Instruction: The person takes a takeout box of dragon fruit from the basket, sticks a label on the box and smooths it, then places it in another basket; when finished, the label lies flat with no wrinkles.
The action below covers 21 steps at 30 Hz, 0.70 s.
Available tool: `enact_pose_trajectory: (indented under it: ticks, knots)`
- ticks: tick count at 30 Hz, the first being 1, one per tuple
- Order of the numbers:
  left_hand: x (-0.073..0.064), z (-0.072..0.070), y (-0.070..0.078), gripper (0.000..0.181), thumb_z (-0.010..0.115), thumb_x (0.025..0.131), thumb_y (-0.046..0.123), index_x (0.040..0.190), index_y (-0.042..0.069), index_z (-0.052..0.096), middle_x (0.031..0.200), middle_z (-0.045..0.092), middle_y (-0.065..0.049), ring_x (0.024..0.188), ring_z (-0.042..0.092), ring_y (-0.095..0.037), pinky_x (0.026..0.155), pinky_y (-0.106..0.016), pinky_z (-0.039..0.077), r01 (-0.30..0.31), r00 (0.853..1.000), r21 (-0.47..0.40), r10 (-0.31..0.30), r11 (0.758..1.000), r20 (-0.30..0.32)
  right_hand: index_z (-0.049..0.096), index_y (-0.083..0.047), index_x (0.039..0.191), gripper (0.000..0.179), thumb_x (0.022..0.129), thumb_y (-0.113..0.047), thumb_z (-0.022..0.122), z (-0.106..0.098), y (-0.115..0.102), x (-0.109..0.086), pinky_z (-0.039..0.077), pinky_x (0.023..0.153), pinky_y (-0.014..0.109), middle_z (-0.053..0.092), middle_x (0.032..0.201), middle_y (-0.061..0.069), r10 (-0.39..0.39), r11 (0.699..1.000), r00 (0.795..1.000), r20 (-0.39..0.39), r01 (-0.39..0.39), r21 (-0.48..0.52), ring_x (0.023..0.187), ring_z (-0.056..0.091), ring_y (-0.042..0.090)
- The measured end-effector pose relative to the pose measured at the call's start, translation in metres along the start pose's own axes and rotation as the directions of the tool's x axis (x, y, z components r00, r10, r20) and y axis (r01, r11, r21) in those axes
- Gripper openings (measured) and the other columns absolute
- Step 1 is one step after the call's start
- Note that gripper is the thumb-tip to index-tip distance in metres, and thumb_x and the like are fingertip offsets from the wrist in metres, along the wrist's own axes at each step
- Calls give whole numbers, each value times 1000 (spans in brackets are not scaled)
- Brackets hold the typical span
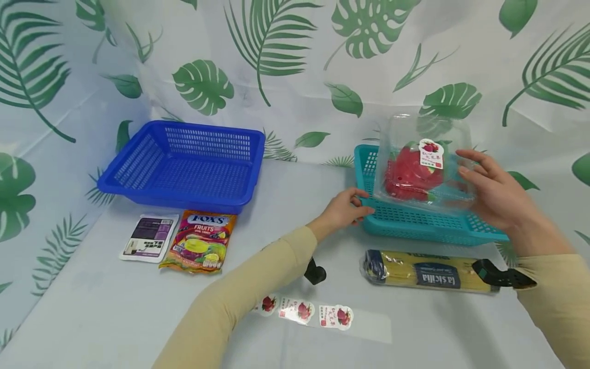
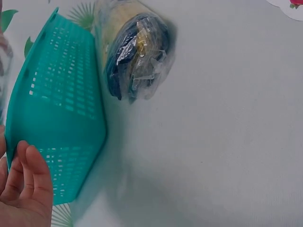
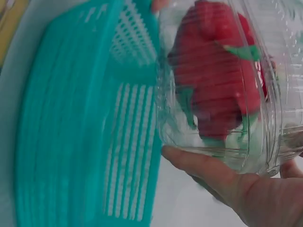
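A clear plastic clamshell box [image 1: 384, 179] with a red dragon fruit [image 1: 410, 177] inside is tilted above the teal basket [image 1: 415, 229]. My right hand [image 1: 500, 195] grips the box by its right side. On the box lid is a white sticker [image 1: 431, 154] with a dragon fruit picture. My left hand [image 1: 341, 209] pinches the rim at the basket's near left corner. In the left wrist view, its fingers [image 2: 34, 165] lie against the outside of the basket wall. The right wrist view shows the box close beside the basket's rim, the fruit blurred through the plastic.
A bag of spaghetti [image 1: 433, 270] lies in front of the teal basket. At the left stands a blue basket [image 1: 180, 199], with a candy bag [image 1: 200, 241] and a white-and-purple packet [image 1: 149, 237] before it. A sticker strip [image 1: 369, 325] lies near the front.
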<state>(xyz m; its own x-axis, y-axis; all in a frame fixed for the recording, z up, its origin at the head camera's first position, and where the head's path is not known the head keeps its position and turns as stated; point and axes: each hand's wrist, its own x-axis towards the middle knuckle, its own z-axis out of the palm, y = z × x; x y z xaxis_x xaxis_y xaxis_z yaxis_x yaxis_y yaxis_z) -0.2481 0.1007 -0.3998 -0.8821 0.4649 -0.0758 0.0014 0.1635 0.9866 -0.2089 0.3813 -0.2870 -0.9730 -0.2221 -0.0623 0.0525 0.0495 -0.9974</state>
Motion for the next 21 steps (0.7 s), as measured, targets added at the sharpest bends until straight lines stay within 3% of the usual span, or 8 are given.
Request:
enact_pose_trajectory:
  ticks: [6,13,16,21]
  knots:
    - [-2,1,2,38,69,93,17,128,9,57,88,57,-6,93,65,-38,81,-52,54,18,1000,-2,-18,1000,5,27,-28,147,43,106,-24,38,-27,8,-4,58,71,33,20,132,-2,48,994,999,2,-48,-95,102,55,5]
    - [-1,-1,1,40,69,93,17,130,8,56,87,57,-6,93,64,-39,80,-53,54,5,1000,13,-6,1000,5,23,-33,149,45,106,-34,35,-39,17,4,57,72,33,15,135,1,133,949,991,-17,-132,-287,104,48,2]
    - [0,0,1,41,69,93,17,130,7,56,87,56,-6,91,65,-38,80,-52,54,2,1000,20,-3,1000,6,19,-36,151,47,105,-38,32,-42,18,8,57,74,33,11,143,7,174,922,984,-23,-171,-347,119,41,19]
    - [0,0,1,39,69,93,17,129,8,57,87,56,-5,89,65,-35,80,-52,54,8,1000,24,-8,1000,-1,15,-39,152,48,106,-41,29,-47,19,13,55,79,40,-10,153,20,234,894,972,-5,-218,-391,135,9,53]
